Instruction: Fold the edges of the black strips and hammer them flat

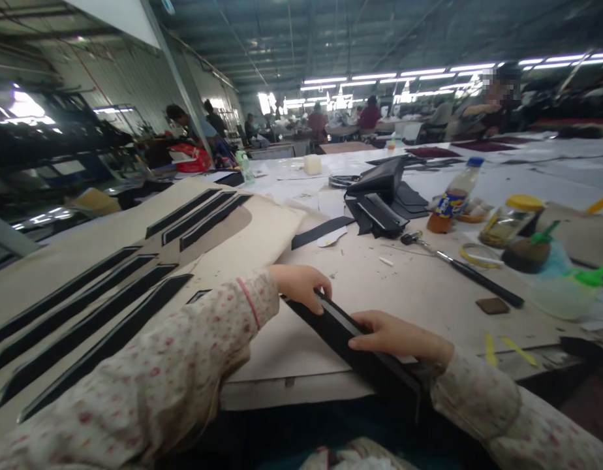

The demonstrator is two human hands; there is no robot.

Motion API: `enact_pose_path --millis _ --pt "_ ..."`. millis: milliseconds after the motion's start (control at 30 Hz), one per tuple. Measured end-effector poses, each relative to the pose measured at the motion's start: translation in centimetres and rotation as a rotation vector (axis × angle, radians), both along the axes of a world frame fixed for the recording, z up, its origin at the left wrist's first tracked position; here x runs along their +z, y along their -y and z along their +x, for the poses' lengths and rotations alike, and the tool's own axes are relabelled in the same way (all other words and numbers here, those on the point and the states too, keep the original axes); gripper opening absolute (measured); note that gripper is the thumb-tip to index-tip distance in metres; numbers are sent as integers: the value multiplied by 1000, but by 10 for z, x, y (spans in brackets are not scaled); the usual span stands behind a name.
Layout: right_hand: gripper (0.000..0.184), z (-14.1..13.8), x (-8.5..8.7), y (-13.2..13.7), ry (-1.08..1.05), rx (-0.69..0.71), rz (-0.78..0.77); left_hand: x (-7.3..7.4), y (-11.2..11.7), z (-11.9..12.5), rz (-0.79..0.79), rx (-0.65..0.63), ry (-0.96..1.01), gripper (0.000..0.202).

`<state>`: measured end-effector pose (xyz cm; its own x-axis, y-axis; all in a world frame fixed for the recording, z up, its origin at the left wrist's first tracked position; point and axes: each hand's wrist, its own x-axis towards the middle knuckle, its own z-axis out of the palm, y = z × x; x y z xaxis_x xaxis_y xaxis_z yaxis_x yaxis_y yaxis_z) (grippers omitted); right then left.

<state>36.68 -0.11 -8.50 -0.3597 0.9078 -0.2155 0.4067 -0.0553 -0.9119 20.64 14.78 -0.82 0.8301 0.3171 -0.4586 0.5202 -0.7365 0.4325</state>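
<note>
A long black strip [353,346], probably leather or a similar sheet, slants across the near edge of the worktable, its lower end out past the edge. My left hand [301,287] grips its far end, thumb on one side and fingers curled over the other. Farther down the strip, my right hand [397,338] holds it between thumb and fingers. On the left, several similar black strips [106,343] lie in slanted rows on a cream sheet [262,228]. A narrow black piece [321,233] and a white piece [332,237] rest beyond my left hand.
Black cut pieces [380,202] are heaped at the back. To the right stand a drink bottle [451,199], a yellow-lidded jar [511,219] and a pale container with a green brush [566,290]. A hammer-like tool [465,271] lies nearby. People work in the background.
</note>
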Motion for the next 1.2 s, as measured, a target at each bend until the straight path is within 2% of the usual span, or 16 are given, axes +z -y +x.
enact_pose_path --millis 67,167,267,367,467,533,633,767,867,1000,1200 --pt "31 5 -4 0 16 -97 -7 -5 -12 -2 -39 121 100 44" --pt "35 13 -9 2 -8 -194 -8 -25 -22 -10 -295 296 281 61" --pt "38 19 -13 6 -7 -222 6 -54 -15 -13 -509 412 511 67" --pt "41 25 -16 9 80 -184 3 -78 -2 -8 -554 481 672 68" --pt "50 37 -16 5 237 -126 -8 -94 5 0 -398 462 688 66" --pt "49 46 -16 -6 366 -167 45 -102 6 5 -248 435 681 63" --pt "40 53 -18 -32 464 -247 229 -115 5 9 -149 406 713 63" --pt "34 44 -29 -65 452 -205 446 -129 5 12 -43 402 758 65" --pt "30 33 -37 -79 428 -168 504 -131 6 13 66 399 736 68" --pt "22 27 -44 -85 445 -149 555 -128 5 11 174 437 657 66" --pt "23 27 -47 -83 441 -150 575 -127 -1 4 245 434 575 30"
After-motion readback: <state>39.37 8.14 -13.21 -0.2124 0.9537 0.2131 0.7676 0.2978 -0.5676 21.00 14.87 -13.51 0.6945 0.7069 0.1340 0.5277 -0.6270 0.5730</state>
